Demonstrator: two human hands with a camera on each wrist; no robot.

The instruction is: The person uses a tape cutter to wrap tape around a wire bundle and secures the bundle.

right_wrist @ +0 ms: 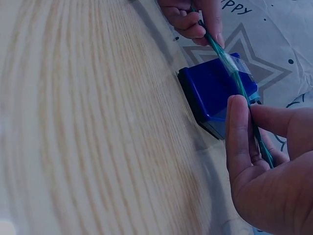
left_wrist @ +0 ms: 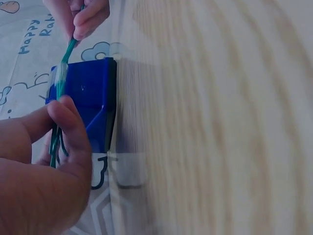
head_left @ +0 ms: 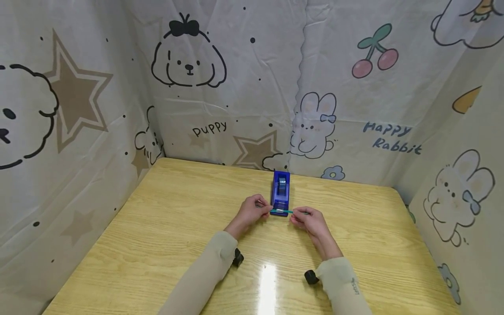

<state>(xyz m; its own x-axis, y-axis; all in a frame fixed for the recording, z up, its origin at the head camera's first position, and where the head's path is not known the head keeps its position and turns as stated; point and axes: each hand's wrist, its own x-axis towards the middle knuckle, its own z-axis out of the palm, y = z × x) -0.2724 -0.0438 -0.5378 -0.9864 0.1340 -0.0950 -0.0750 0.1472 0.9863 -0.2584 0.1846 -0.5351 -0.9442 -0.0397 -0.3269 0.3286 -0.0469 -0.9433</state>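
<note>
Between both hands a thin bundle of green cord or wire [head_left: 289, 211] is stretched sideways across the front of a blue tape dispenser [head_left: 274, 189]. My left hand [head_left: 251, 211] pinches one end between thumb and fingers, and my right hand [head_left: 312, 222] pinches the other. Clear tape [right_wrist: 229, 63] lies on the middle of the strands, close to the dispenser's front edge. In the left wrist view, loose green strand ends [left_wrist: 53, 155] show beyond the left fingers. A tape roll [head_left: 281, 186] sits inside the dispenser. Whether the tape is still joined to the roll, I cannot tell.
The dispenser stands on a wood-grain table [head_left: 189, 188], near its back edge. Printed cloth [head_left: 236, 100] hangs behind the table and on both sides. Dark wrist-camera mounts [head_left: 311, 277] stick out from the sleeves.
</note>
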